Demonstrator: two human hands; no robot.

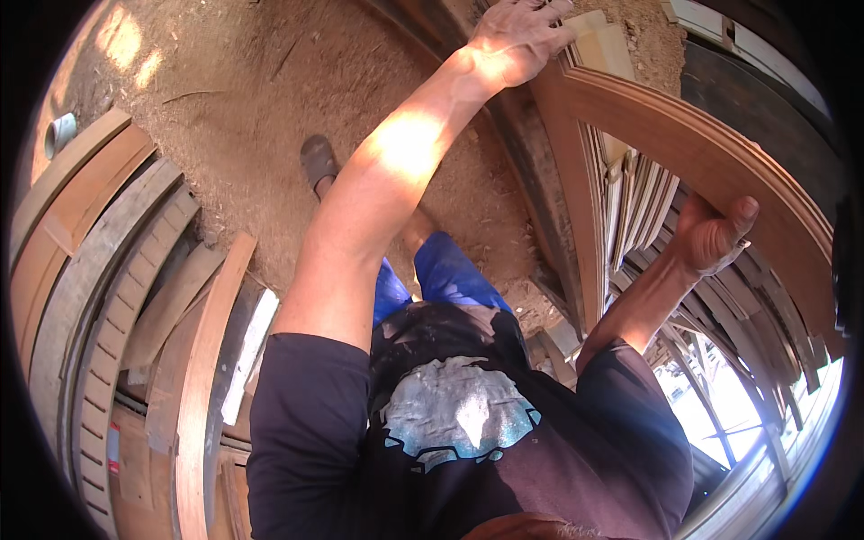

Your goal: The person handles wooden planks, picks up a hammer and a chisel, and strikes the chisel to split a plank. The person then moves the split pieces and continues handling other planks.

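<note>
My left hand [515, 40] grips the top corner of the wooden door frame [720, 166], fingers closed on it; my right hand [713, 236] clamps its long rail lower down, thumb up. Frame stands tilted against stacked planks [648, 202] on my right. Looks like mid-lift or shifting; next move needs both grips steady, feet clear on sawdust floor [243, 117]. More boards [108, 270] lean left. No containers seen.

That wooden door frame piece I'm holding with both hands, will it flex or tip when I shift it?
The wooden frame looks stiff: thick moulded rails, solid joint. Probably heavy, since the left hand and right hand both grip it. Being tall and upright beside the stacked boards, it could tip sideways.
</note>
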